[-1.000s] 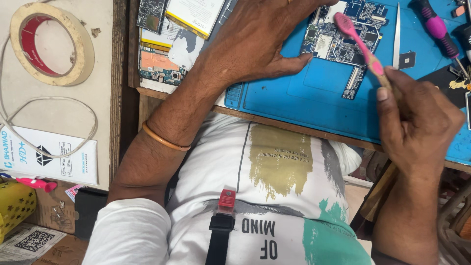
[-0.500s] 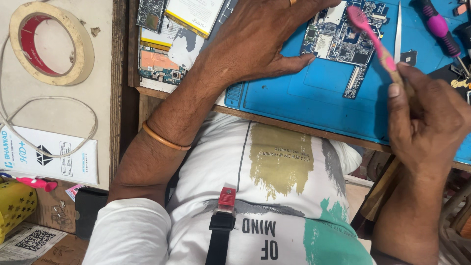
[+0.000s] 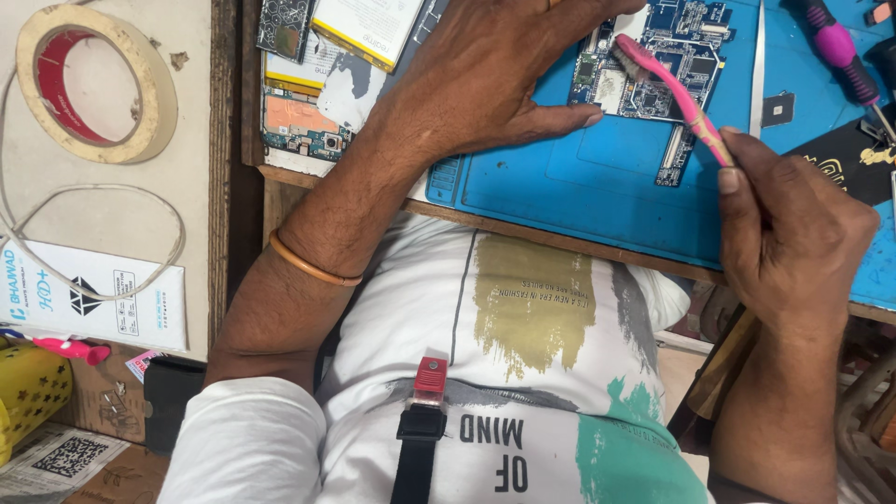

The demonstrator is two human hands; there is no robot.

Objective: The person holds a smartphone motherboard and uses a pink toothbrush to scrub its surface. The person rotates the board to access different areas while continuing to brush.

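**A:** What's going on at the bench?

**B:** The right hand (image 3: 793, 243) is closed around the handle of a pink toothbrush (image 3: 674, 93), its bristle head resting on a blue circuit board (image 3: 653, 65) that lies on the blue work mat (image 3: 579, 187). The left hand (image 3: 495, 84) lies flat, fingers spread, pinning the board's near edge; it grips nothing, just presses down.

**A:** How would you brush well here?

**B:** I'd judge that light, short strokes along the board are best, with the bristles kept flat so they don't snag the small parts or the connector strip hanging off the lower edge. The pinning hand matters too (a loose board would skate on the mat), and the thumb should stay off the components.

**A:** Any containers around?

**B:** Only one that I can make out: a yellow perforated basket (image 3: 28, 397) at the far left edge, mostly cut off, so I cannot tell what is in it. A pink-capped item (image 3: 70, 349) lies just beside it.

**A:** And the rest?

**B:** A roll of tape (image 3: 93, 79) and a white cable loop (image 3: 103, 243) sit on the pale board at left, a phone battery (image 3: 364, 28) above an opened phone body (image 3: 303, 126), and a purple-handled screwdriver (image 3: 835, 47) at the mat's far right.
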